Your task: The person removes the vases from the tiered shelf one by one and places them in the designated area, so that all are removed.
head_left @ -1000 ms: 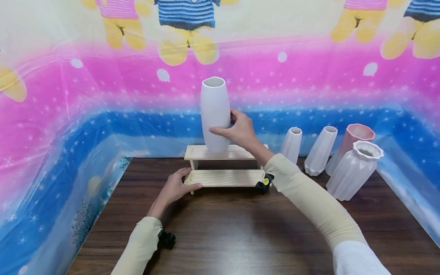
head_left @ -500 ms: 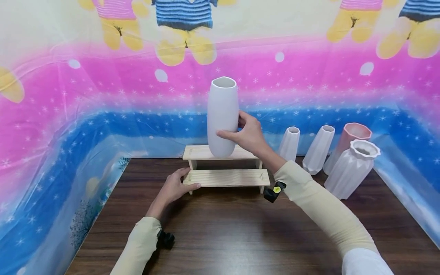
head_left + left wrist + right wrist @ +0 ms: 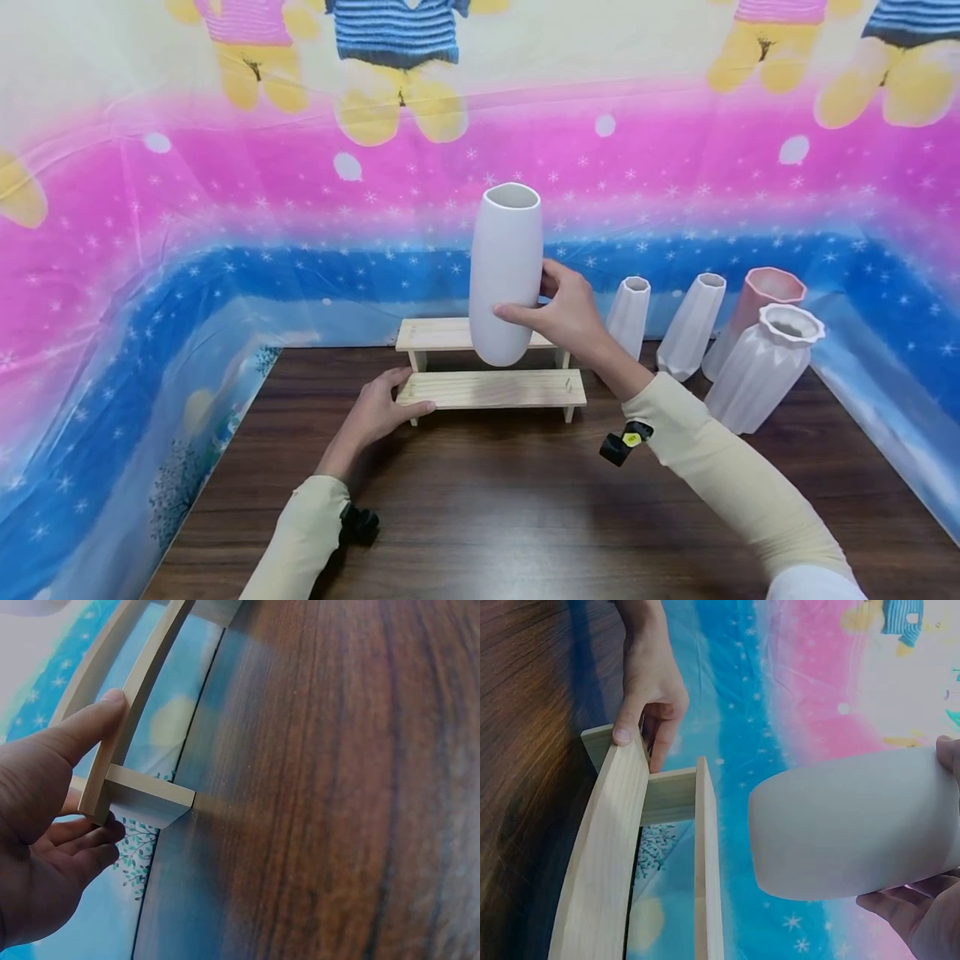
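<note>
A tall white vase with an open top is held upright, slightly tilted, in my right hand, thumb across its front and fingers behind. In the right wrist view a gap separates the vase's base from the stand. The two-step wooden stand sits on the table below and behind it. My left hand grips the left end of the stand's lower step. In the left wrist view its thumb lies on one face of the board, with curled fingers on the other side.
Right of the stand are two slim white vases, a pink-and-white vase and a ribbed white vase with a scalloped rim. A printed cloth hangs behind the brown wooden table.
My right hand has lifted the white vase off the upper step and brought it right and toward me. The left hand keeps its grip on the stand.
</note>
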The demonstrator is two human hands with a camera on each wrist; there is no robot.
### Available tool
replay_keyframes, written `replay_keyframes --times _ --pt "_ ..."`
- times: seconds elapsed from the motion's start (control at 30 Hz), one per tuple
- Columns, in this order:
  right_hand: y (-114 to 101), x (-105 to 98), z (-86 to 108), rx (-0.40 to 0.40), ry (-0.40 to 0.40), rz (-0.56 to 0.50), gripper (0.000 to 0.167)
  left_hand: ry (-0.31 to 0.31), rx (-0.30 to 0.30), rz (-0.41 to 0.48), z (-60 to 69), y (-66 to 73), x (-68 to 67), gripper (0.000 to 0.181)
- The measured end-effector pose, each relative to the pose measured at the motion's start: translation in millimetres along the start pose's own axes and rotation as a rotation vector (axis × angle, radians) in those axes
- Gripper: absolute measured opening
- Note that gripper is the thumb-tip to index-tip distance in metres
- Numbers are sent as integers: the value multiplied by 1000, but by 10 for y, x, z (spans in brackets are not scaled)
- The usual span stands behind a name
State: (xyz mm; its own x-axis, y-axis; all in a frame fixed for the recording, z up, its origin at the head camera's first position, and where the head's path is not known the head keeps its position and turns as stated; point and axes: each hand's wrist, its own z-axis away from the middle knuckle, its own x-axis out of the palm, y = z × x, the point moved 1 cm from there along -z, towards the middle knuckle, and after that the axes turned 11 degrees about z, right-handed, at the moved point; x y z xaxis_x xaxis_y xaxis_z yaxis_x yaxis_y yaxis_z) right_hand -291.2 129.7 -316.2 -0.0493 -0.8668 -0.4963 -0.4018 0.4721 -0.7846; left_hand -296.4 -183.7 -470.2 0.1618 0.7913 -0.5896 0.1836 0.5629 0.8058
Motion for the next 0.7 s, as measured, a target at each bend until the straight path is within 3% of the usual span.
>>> replay_keyframes --times 0.4,0.7 --pt "123 -161 256 7 -20 28 80 -2 7 0 23 12 -5 93" --pt "234 -283 429 57 -4 22 86 -3 21 -13 5 3 -13 94"
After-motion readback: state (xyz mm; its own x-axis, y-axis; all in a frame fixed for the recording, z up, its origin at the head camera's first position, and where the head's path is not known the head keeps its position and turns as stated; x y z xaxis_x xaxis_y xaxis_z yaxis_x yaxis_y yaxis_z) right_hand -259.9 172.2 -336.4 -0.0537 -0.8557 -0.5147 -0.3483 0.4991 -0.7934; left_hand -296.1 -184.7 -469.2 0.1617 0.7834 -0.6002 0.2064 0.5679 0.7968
